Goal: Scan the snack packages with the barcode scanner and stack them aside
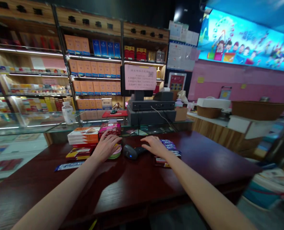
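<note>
My left hand (107, 146) reaches over the counter with its fingers stretched out, resting on or just above a small round pastel green and pink packet (116, 152). Beside it are stacked white and orange boxes (83, 135), dark red and yellow packs (78, 152) and a maroon pack (111, 127). A black barcode scanner (130, 152) with a lit blue light lies between my hands. My right hand (153, 145) has its fingers extended over the scanner's handle end; whether it touches is unclear. Purple wrapped bars (168, 144) and dark packs (161, 162) lie partly hidden behind and under that arm.
A blue and white wrapped bar (69, 166) lies on the dark wooden counter (132, 188). Behind stand a register (151, 113), a screen carrying a pink notice (140, 77) and a white bottle (68, 113) on glass. Stocked shelves (94, 57) line the wall.
</note>
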`<action>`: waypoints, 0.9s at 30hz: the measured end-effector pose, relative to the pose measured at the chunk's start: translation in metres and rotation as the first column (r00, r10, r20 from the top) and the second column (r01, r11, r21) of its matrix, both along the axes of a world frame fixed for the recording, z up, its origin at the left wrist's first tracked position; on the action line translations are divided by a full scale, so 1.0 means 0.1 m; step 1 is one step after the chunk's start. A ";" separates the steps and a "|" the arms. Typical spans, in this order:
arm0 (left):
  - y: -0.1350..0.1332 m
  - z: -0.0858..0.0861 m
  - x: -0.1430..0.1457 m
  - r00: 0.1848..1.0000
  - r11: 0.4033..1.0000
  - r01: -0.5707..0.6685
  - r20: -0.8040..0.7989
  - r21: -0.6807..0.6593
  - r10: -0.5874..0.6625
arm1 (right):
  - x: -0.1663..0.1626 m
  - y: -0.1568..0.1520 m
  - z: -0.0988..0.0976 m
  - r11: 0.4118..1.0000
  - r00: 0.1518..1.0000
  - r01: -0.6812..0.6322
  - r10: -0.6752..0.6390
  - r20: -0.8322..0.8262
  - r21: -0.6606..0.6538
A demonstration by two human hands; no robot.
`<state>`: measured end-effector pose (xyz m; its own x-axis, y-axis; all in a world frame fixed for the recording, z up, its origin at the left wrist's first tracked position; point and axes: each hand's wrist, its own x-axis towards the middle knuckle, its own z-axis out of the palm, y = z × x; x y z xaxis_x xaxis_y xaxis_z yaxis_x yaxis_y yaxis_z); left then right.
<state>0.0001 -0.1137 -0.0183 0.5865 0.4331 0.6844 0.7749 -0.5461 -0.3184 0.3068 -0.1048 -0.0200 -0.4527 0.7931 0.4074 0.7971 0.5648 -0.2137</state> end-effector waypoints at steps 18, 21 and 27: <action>0.49 -0.05 1.45 0.973 0.969 0.209 -0.076 -0.131 -0.220 | 1.27 0.08 -0.35 0.975 0.978 0.200 -0.205 -0.042 -0.098; 0.52 -0.11 1.62 0.963 0.959 0.225 -0.108 -0.171 -0.245 | 1.37 0.08 -0.40 0.973 0.978 0.203 -0.207 -0.029 -0.106; 0.58 -0.22 1.88 0.943 0.950 0.219 -0.204 -0.221 -0.265 | 1.50 0.08 -0.45 0.974 0.983 0.183 -0.181 0.025 -0.136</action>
<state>0.1880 -0.0562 -0.0402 0.8201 0.3683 0.4380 0.5306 -0.7760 -0.3410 0.4572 -0.0966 -0.0648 -0.2997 0.9106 0.2846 0.8868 0.3759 -0.2688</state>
